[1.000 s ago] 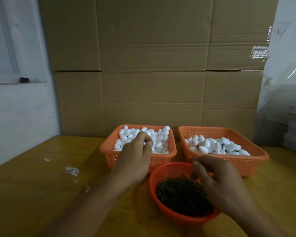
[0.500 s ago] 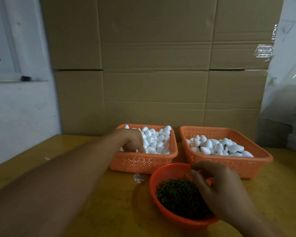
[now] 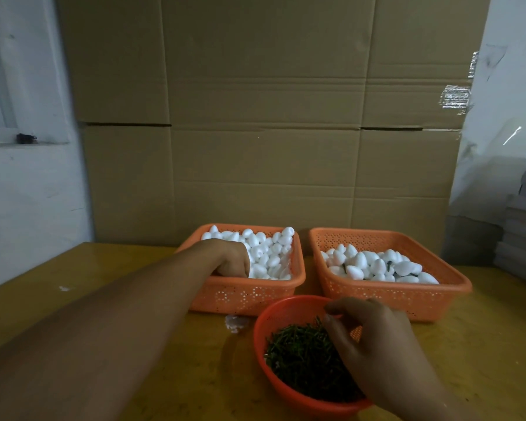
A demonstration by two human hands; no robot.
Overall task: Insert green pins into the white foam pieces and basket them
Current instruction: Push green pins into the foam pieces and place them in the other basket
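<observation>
two orange baskets [image 3: 246, 294], one red bowl [image 3: 264, 323], two hands [image 3: 233, 258]

Two bare forearms and two hands make up all that shows of the person — no sleeve, cuff, glove, watch, bracelet or ring appears on either. The left forearm is a long, smooth, tapering shape, broad at the 8 o'clock corner of the view and narrowing toward the wrist; the left hand [image 3: 233, 259] at its end looks small and rounded, its fingers mostly hidden from the camera. The right hand [image 3: 374, 347], nearer the lens toward 5 o'clock, looks larger — its knuckles, thumb and slim fingers are plain to see, though dim light blurs the nails. Only a short stretch of the right wrist shows.
</observation>
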